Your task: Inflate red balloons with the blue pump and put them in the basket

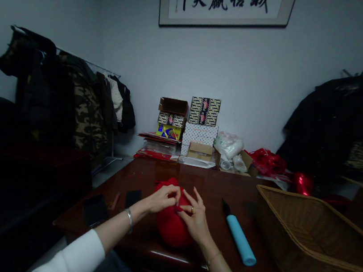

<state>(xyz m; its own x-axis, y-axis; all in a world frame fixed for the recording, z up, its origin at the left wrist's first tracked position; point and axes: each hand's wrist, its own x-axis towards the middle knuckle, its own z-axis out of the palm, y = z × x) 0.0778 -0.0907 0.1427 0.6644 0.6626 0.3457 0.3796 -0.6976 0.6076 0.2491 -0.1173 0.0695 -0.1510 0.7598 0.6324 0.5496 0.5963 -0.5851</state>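
Note:
A rounded red bundle (173, 229), with a gathered, pointed bit at its far top, rests on the table close in front of me; I cannot tell its exact kind. My left hand (166, 198) is closed in a pinch over its upper side. From the right, my right hand (195, 217) pinches at the same spot with thumb and forefinger, its other fingers lifted apart. The fingertips nearly meet, and whatever small bit lies between them is too dim to make out. To the right lies a light blue tube (240, 239) with a black pointed end, like a balloon pump.
A large wicker basket (313, 256) takes up the table's right side. Left of the bundle lie a dark flat object (95, 210) and a small dark piece (133, 197). Stacked boxes (201, 134) and plastic bags (229, 146) stand beyond the brown table (222, 184).

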